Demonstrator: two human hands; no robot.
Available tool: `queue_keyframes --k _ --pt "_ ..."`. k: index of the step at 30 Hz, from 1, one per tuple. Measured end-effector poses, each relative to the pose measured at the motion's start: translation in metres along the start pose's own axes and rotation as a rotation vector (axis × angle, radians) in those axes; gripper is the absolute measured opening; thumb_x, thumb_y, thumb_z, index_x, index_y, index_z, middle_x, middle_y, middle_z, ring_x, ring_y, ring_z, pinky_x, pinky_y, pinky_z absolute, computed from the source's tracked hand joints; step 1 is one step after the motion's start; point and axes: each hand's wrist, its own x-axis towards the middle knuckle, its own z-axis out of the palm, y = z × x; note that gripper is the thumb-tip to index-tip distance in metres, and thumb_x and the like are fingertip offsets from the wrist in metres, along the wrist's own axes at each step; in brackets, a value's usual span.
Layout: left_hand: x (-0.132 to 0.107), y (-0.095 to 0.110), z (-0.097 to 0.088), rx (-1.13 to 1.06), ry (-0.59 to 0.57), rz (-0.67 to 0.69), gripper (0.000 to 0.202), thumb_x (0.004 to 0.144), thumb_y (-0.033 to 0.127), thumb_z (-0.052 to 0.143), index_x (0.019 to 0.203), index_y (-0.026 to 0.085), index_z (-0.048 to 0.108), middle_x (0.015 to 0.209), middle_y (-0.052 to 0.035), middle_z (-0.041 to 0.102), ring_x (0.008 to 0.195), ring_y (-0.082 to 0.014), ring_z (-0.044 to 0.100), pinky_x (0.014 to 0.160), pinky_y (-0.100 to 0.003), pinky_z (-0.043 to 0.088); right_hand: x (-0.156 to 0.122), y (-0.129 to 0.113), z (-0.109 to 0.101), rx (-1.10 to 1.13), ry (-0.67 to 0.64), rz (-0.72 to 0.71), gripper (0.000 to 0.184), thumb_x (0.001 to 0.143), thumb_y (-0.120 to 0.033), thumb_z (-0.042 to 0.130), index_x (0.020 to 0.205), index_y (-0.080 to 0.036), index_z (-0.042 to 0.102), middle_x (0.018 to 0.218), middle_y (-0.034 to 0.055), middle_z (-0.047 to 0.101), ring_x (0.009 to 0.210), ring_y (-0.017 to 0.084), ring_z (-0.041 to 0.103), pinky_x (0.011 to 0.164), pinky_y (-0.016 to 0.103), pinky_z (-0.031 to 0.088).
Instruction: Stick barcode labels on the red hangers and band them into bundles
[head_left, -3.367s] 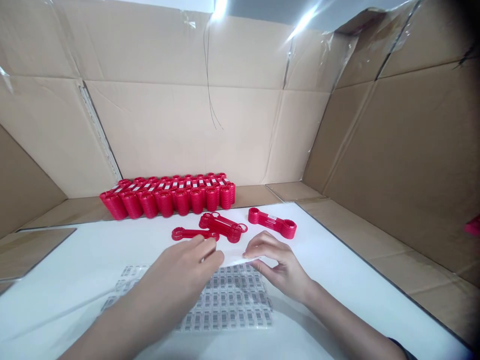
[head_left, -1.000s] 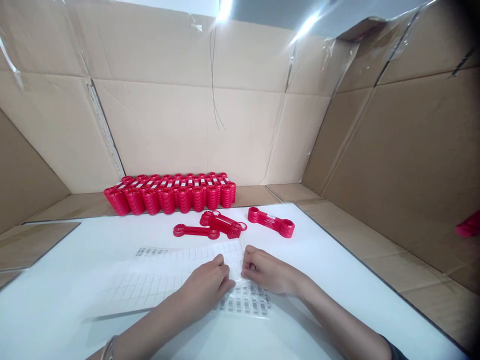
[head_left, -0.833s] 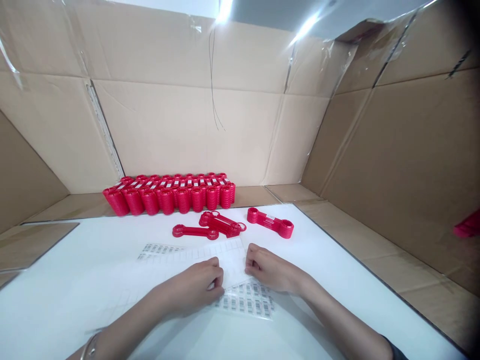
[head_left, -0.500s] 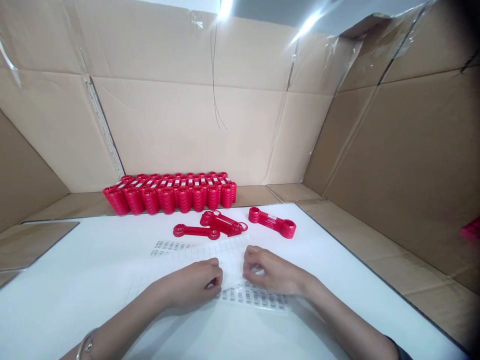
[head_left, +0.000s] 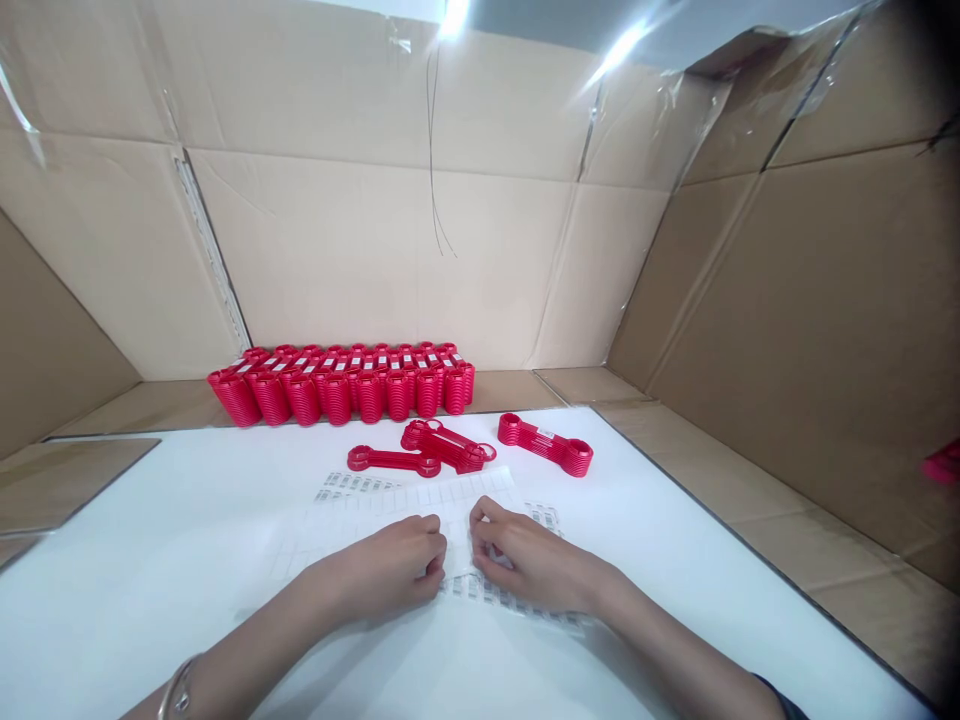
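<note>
Thin pale sheets lie overlapping on the white table. The top one, a mostly blank white sheet (head_left: 420, 498) with faint grid lines, covers part of a label sheet (head_left: 510, 597) printed with rows of small barcode-like marks. My left hand (head_left: 397, 567) rests over the lower part of the sheets, fingers curled and thumb pressed against them. Facing it from the right, my right hand (head_left: 525, 555) is also closed, its thumb and fingertips drawn together above the white sheet. Whatever either hand pinches is hidden or too small to name. A narrow gap separates the two hands.
Behind the sheets lie a flat red dumbbell-shaped piece (head_left: 394, 460), a loose red pile (head_left: 448, 446) and a labelled red stack (head_left: 546, 444). Several more labelled red stacks (head_left: 337, 390) stand in a row at the back. Cardboard walls (head_left: 390, 250) enclose the table.
My right hand has moved left, closer to my left hand. The top white sheet has shifted slightly right, and more of the printed sheet shows behind my right hand. My left hand has barely moved.
</note>
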Motion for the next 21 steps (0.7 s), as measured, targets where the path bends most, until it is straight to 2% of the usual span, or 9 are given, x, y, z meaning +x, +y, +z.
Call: queue_keyframes --k 8,17,21 --pt "0.0035 0.0029 -0.0019 -0.005 0.017 0.047 0.019 0.085 0.027 0.032 0.071 0.017 0.040 0.079 -0.0001 0.046 0.069 -0.0113 0.041 0.063 -0.025 0.034 0.0011 0.0011 0.0011 -0.039 0.012 0.036 0.012 0.083 -0.019 0.040 0.072 -0.017 0.044 0.093 0.0015 0.048 0.065 0.009 0.044 0.058 0.025 0.035" --pt "0.0079 -0.0021 -0.0006 -0.093 0.038 -0.041 0.019 0.084 0.029 0.034 0.071 0.017 0.043 0.082 0.0002 0.047 0.066 -0.0102 0.041 0.063 -0.025 0.034 0.0039 0.0010 0.0016 -0.035 0.025 0.105 0.013 0.084 -0.020 0.040 0.071 -0.017 0.041 0.087 0.0006 0.045 0.062 0.009 0.041 0.056 0.024 0.033" --pt "0.0088 -0.0048 -0.0008 -0.133 0.029 -0.045 0.017 0.081 0.027 0.037 0.072 0.018 0.048 0.082 0.0006 0.050 0.067 -0.0101 0.043 0.062 -0.024 0.035 0.0032 0.0023 0.0007 0.012 0.040 0.098 0.011 0.083 -0.019 0.041 0.072 -0.017 0.045 0.087 0.0004 0.046 0.065 0.009 0.044 0.059 0.024 0.034"
